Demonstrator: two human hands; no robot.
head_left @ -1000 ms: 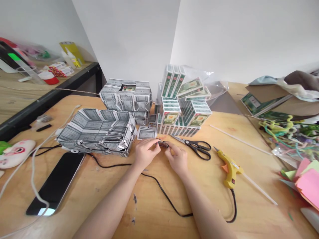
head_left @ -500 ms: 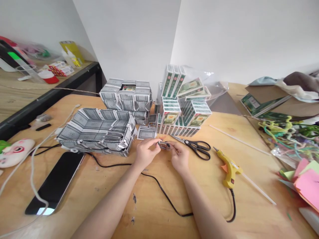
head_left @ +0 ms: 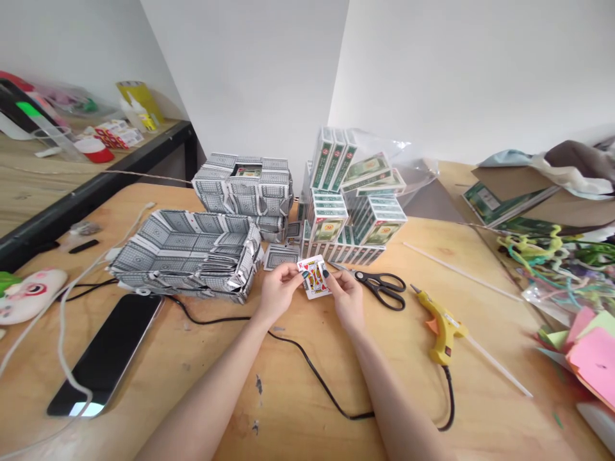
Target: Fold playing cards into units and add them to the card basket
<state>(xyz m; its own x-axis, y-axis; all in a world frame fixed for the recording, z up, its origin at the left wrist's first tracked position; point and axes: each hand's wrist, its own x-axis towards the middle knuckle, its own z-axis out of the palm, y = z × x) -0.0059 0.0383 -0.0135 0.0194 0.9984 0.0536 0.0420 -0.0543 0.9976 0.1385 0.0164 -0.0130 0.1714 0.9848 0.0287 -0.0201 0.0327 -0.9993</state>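
Note:
A playing card (head_left: 314, 279), a king with a red heart, faces up between my two hands at the middle of the table. My left hand (head_left: 279, 289) pinches its left edge, and my right hand (head_left: 346, 296) grips the right edge, thumb on its face. Whether more cards lie under it is hidden. Just behind, a card (head_left: 282, 256) lies back up. To the left stands an open box built of folded cards (head_left: 177, 250), with a stack of folded cards inside its right end. A second folded-card structure (head_left: 243, 182) is behind it.
Stacked card packs (head_left: 329, 218) stand behind my hands. Black scissors (head_left: 382, 286) and a yellow glue gun (head_left: 442, 325) lie at the right. A phone (head_left: 108, 352) is at the left, and a black cable (head_left: 312, 371) crosses the table beneath my forearms. A cardboard box (head_left: 538, 186) sits far right.
The card between my hands has tilted from nearly edge-on to show its king face. Both hands have shifted only slightly and keep their grip.

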